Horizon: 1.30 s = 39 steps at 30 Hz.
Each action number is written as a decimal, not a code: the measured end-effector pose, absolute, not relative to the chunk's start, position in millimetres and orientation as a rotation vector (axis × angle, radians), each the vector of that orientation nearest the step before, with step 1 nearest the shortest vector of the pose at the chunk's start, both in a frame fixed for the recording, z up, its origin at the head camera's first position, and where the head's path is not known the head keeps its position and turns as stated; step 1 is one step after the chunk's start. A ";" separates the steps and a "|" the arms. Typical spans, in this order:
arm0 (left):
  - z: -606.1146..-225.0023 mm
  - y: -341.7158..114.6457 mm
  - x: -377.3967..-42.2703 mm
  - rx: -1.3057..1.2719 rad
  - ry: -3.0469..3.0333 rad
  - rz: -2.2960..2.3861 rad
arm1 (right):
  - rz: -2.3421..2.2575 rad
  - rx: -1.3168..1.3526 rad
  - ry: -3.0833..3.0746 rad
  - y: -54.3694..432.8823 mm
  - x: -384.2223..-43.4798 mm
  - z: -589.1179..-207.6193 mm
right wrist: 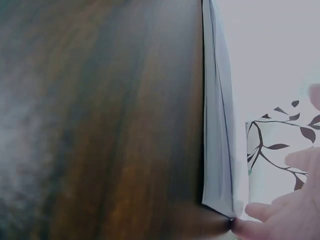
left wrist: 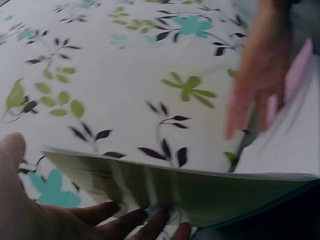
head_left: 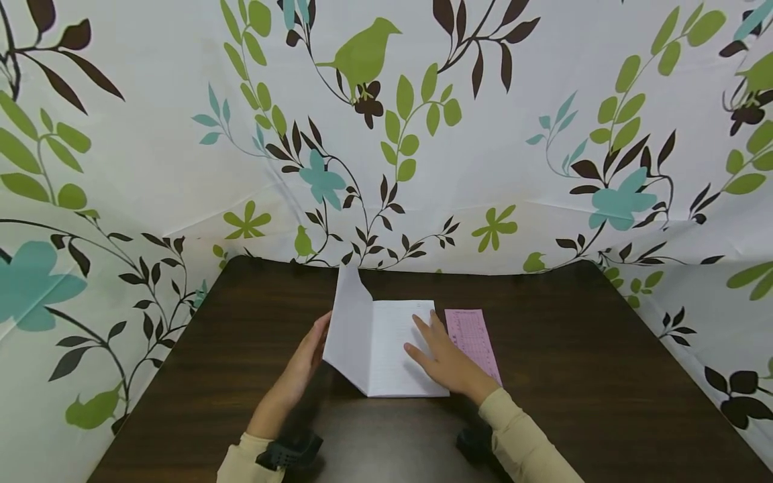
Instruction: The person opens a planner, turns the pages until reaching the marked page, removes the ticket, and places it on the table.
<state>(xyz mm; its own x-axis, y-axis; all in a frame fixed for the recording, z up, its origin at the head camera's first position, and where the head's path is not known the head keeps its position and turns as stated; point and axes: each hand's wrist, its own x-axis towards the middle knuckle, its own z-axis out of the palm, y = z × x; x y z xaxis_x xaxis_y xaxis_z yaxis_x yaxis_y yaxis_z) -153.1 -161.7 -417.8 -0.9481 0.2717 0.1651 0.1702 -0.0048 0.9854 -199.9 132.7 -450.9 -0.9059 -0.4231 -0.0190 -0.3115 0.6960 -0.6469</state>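
A notebook (head_left: 401, 362) with lined white pages lies open on the dark table. Its left part stands raised at a slant, blank white side toward me. Behind that raised part is my left hand (head_left: 304, 362); in the left wrist view its fingers (left wrist: 127, 225) extend along the glossy outer cover (left wrist: 200, 197), the thumb apart. My right hand (head_left: 449, 359) is over the right page with spread fingers, gripping nothing. In the right wrist view its fingers (right wrist: 262, 212) are by the notebook's page edges (right wrist: 217, 125). A pink printed paper slip (head_left: 471, 332) lies right of the notebook, partly hidden by that hand.
The dark wooden table (head_left: 580, 376) extends on both sides of the notebook. A white cloth (head_left: 483, 168) with leaf, flower and bird prints hangs behind and around it. Dark wrist devices (head_left: 290, 451) sit at both cuffs.
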 end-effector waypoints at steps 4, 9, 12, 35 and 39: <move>-426.1 -152.2 -152.6 0.541 2.268 2.084 | -1.099 -0.576 2.736 135.0 -198.7 -451.0; -435.8 -141.9 -152.8 0.627 2.408 1.938 | -1.166 -0.543 2.791 141.9 -198.7 -452.2; -440.9 -135.9 -153.1 0.687 2.498 1.811 | -1.203 -0.520 2.847 149.4 -199.9 -451.0; -472.8 -123.3 -152.1 1.032 2.806 0.898 | -1.127 -0.620 3.064 169.8 -202.8 -422.3; -474.3 -122.7 -152.5 1.024 2.791 0.895 | -0.895 -0.772 3.126 163.7 -200.7 -423.5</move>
<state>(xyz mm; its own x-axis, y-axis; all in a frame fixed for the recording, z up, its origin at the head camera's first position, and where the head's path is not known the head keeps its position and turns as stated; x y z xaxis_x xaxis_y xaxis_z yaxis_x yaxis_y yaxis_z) -152.5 -122.7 -474.3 -0.7817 0.6035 0.1573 0.5825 0.6162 0.5301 -200.7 163.7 -423.5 -0.8745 -0.3747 0.3081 -0.4810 0.7524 -0.4500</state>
